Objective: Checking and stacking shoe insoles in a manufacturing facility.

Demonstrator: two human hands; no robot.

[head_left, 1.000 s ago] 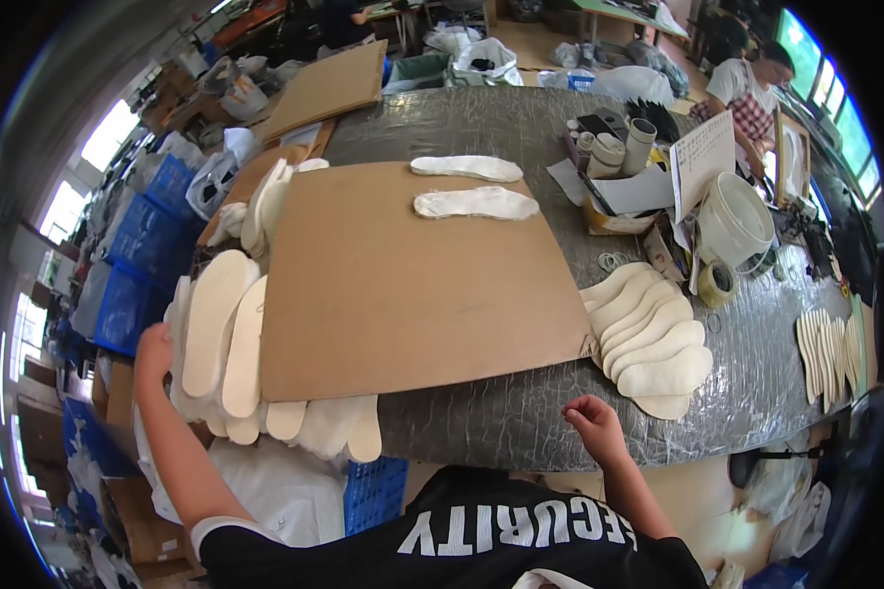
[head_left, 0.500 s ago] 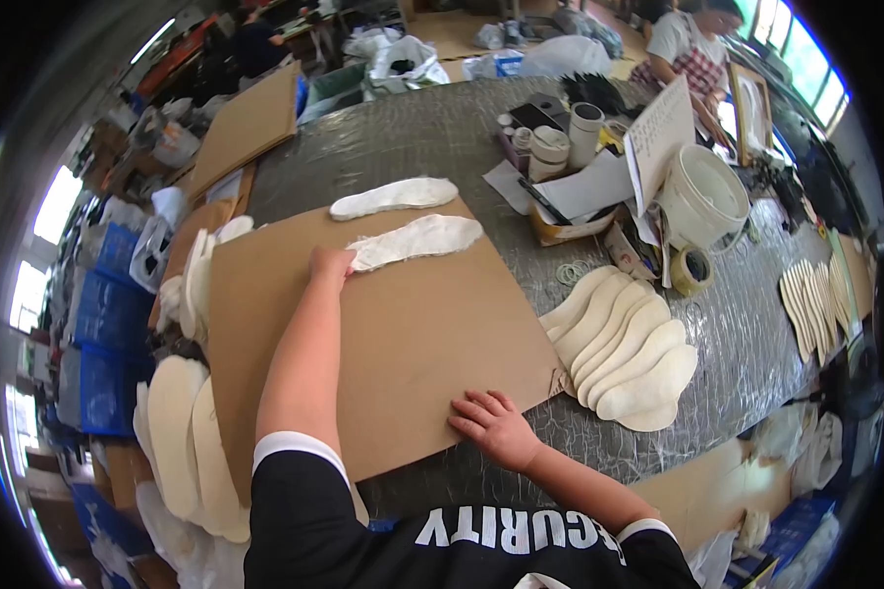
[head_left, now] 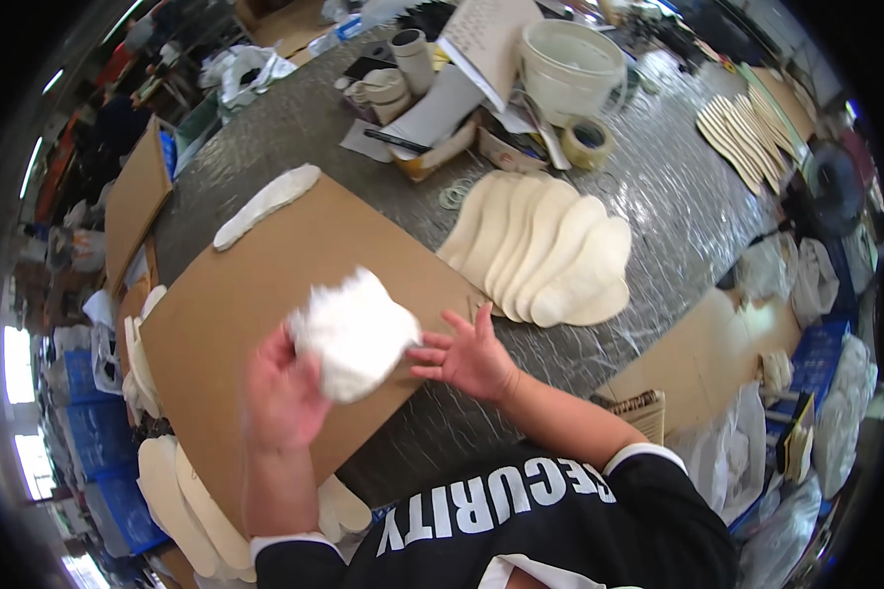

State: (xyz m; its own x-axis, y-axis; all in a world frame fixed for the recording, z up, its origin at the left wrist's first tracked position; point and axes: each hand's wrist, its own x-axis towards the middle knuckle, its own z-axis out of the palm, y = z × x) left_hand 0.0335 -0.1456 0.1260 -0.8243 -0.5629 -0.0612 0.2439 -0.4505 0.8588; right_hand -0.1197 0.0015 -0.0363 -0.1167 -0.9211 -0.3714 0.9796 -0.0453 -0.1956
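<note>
My left hand (head_left: 290,393) is closed on a white fleecy insole (head_left: 356,336), lifted above the brown cardboard sheet (head_left: 226,324). The insole appears foreshortened and a little blurred, its far edge ragged. Beside its right edge is my right hand (head_left: 471,355), fingers spread; whether the fingertips touch the fleece I cannot tell. A second white insole (head_left: 267,206) lies flat at the far edge of the cardboard. Right of the sheet, several cream insoles (head_left: 550,245) lie fanned out and overlapping on the table.
Beyond the fan stand a white bucket (head_left: 572,74), a tape roll (head_left: 587,143) and a box with papers (head_left: 444,149). More cream insoles (head_left: 742,142) lie at the far right. Others (head_left: 192,501) rest left of the cardboard. Blue crates (head_left: 98,442) line the left side.
My left hand has raised the nearer fleecy insole off the cardboard and brought it toward me. My right hand has left the cardboard's near edge and opened beside it. The view has turned right.
</note>
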